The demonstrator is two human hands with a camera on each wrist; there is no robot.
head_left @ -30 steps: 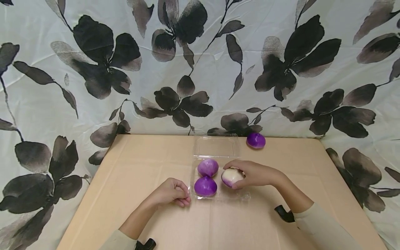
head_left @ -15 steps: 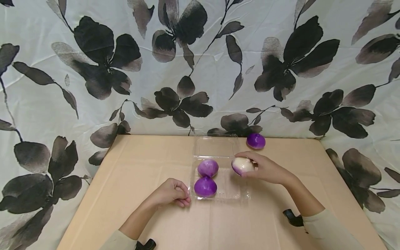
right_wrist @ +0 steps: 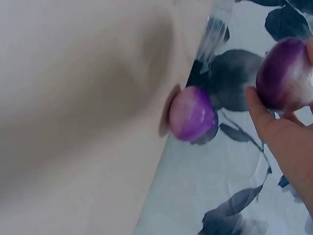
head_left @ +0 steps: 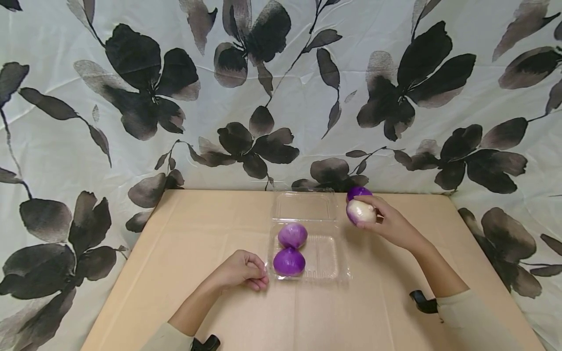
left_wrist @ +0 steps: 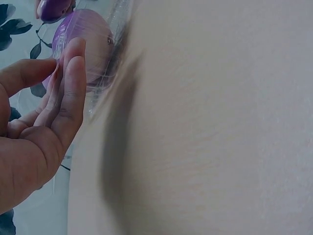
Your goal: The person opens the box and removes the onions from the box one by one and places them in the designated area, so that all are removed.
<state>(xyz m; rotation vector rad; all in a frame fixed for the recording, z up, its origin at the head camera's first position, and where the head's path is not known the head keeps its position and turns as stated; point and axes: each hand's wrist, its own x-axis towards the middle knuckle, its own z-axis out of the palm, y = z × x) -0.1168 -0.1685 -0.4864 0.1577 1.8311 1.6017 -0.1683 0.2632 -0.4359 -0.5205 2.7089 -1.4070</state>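
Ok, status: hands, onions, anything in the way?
Right hand holds white-purple onion aloft. Left hand at edge of clear container; two onions inside. Possible obstacle: fourth onion beyond.

Your held onion (head_left: 362, 212) is white blending into purple. The clear container (head_left: 322, 253) carries a light purple onion (head_left: 292, 235) and a deep violet onion (head_left: 289, 262). Your surface (head_left: 210, 219) is tan, your sleeves (head_left: 474, 317) cream, the cloth (head_left: 303, 107) behind white with black and grey flowers.
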